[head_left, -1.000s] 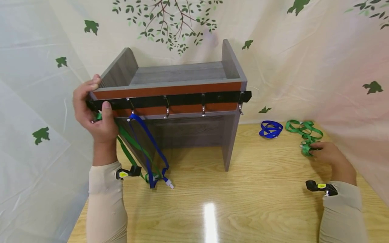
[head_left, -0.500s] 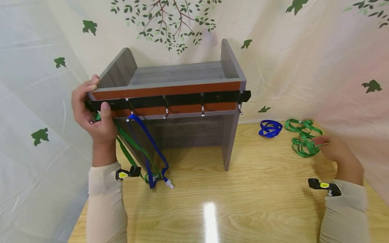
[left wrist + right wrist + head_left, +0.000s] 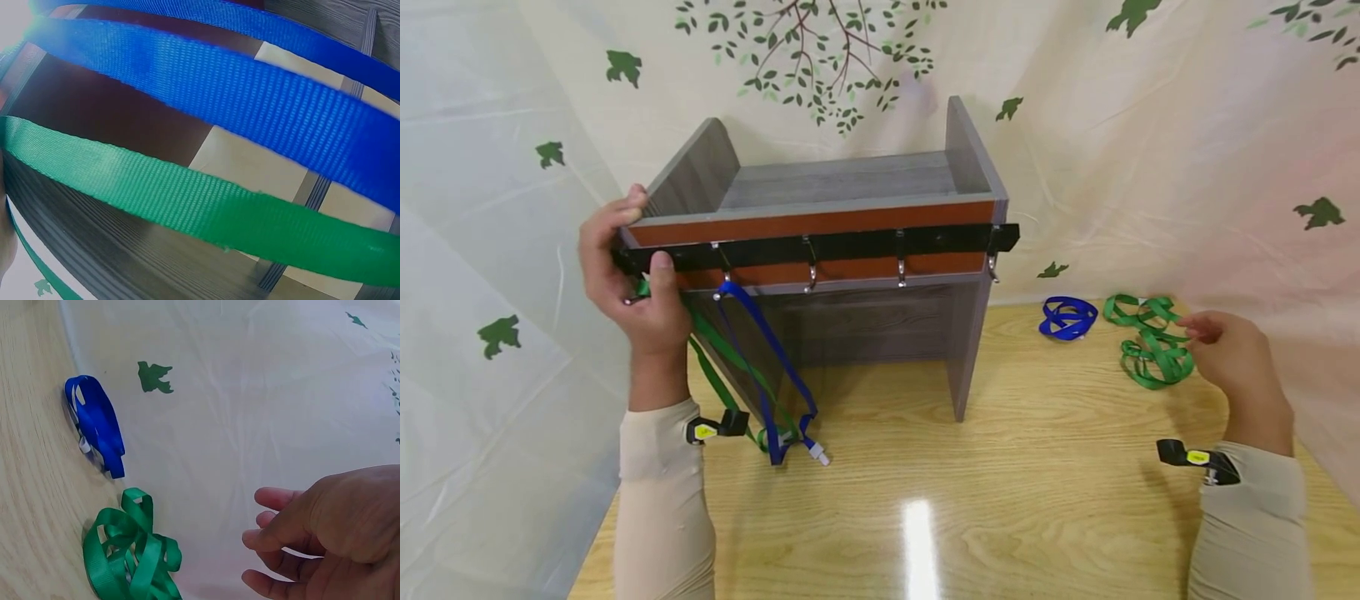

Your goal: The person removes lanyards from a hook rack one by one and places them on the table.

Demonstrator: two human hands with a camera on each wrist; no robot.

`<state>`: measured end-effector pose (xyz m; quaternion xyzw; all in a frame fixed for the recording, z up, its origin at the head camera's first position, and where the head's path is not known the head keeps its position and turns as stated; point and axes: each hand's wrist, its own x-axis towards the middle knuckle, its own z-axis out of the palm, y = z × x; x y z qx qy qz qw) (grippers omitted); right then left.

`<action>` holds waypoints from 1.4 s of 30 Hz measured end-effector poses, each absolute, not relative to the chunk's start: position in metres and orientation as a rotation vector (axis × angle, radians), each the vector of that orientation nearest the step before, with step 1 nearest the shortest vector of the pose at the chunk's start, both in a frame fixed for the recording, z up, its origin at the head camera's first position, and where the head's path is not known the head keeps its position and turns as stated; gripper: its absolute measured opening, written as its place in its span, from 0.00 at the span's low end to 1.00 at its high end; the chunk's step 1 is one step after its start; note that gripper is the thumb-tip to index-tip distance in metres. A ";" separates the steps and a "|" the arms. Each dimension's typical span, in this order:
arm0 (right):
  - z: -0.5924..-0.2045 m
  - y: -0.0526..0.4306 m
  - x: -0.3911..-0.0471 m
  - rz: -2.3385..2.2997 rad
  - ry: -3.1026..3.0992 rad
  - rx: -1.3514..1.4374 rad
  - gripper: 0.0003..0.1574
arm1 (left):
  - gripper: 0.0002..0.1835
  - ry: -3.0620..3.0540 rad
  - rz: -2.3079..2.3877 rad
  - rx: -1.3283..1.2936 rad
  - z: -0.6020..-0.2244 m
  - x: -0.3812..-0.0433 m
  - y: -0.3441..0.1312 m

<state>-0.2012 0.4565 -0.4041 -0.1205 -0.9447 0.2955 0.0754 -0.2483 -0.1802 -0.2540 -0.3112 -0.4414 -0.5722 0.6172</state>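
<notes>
My left hand (image 3: 636,292) grips the left end of a grey shelf unit (image 3: 842,179), thumb on the black hook rail (image 3: 850,247) along its front. A blue lanyard (image 3: 775,342) hangs from a hook beside that hand. Left of it hangs a green lanyard (image 3: 718,340), its top partly hidden by the hand. Both straps cross the left wrist view close up, the blue strap (image 3: 250,100) above the green strap (image 3: 156,194). My right hand (image 3: 1240,354) hovers, fingers loosely bent and holding nothing, just right of coiled green lanyards (image 3: 1168,364) on the table.
A coiled blue lanyard (image 3: 1070,318) lies left of the green ones on the wooden table (image 3: 1037,483). Several hooks on the rail's middle and right carry nothing. A patterned cloth (image 3: 1090,167) hangs behind and at both sides.
My right hand has let go of a green lanyard, which now lies in a loose coil, and has moved slightly right and away. The left hand stays put.
</notes>
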 end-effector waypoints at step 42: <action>-0.330 0.336 -0.156 0.918 -2.653 0.075 0.20 | 0.44 -1.041 -1.325 -0.713 -0.255 -0.248 -0.182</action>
